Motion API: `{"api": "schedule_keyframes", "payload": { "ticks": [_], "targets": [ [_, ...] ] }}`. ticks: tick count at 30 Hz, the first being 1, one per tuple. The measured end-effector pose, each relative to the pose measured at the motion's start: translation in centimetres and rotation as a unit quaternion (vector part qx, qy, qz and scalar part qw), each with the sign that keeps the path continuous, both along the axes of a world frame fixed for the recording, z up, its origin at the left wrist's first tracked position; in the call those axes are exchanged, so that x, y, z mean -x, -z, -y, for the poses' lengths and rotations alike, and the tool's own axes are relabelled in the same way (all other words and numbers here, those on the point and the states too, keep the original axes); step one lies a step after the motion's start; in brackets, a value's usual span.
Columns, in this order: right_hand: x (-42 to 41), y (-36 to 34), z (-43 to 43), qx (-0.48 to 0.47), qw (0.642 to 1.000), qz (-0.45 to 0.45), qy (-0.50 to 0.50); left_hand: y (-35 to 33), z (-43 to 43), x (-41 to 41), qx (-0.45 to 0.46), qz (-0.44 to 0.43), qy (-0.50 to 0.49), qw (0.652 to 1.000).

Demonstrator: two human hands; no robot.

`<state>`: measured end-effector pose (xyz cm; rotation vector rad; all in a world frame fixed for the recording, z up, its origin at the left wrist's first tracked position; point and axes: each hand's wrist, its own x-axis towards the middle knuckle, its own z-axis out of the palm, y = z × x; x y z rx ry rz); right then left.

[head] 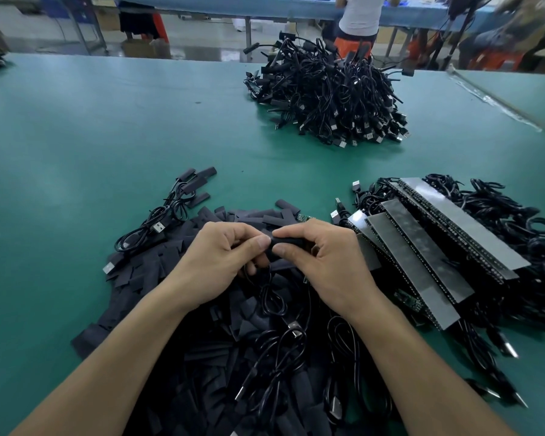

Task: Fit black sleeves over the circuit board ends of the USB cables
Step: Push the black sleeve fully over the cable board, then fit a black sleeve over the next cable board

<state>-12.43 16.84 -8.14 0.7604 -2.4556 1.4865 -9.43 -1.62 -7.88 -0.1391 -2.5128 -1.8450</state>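
Now, black sleeve point(288, 242): in the middle of the frame, held between both hands, just above the pile of loose sleeves point(158, 269).
Feel: I think it is light, soft and bendy. It could squash flat, so hold its sides near the open end.
Left hand point(221, 262): fingers curled, thumb and finger pinching the sleeve's left end.
Right hand point(324, 256): fingers curled round the sleeve's right part.
USB cable point(272, 297): thin and floppy, hanging in loops just under the hands. Its board end is hidden, so I cannot tell how far in it is.
Cables with bare boards point(438, 247): right of the frame, on the green worktop point(107, 136).
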Motion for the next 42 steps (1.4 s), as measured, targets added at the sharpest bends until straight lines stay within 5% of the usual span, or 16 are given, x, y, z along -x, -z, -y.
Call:
{"api": "schedule_keyframes", "payload": {
  "ticks": [17,42],
  "targets": [
    [0.10,0.13,0.26,0.140,0.987,0.059,0.060,0.37,-0.26,0.17,-0.029,0.000,-0.047,0.998],
    [0.18,0.40,0.35,0.131,0.987,0.078,0.054,0.21,-0.40,-0.26,-0.034,-0.027,-0.013,0.999]
  ]
}}
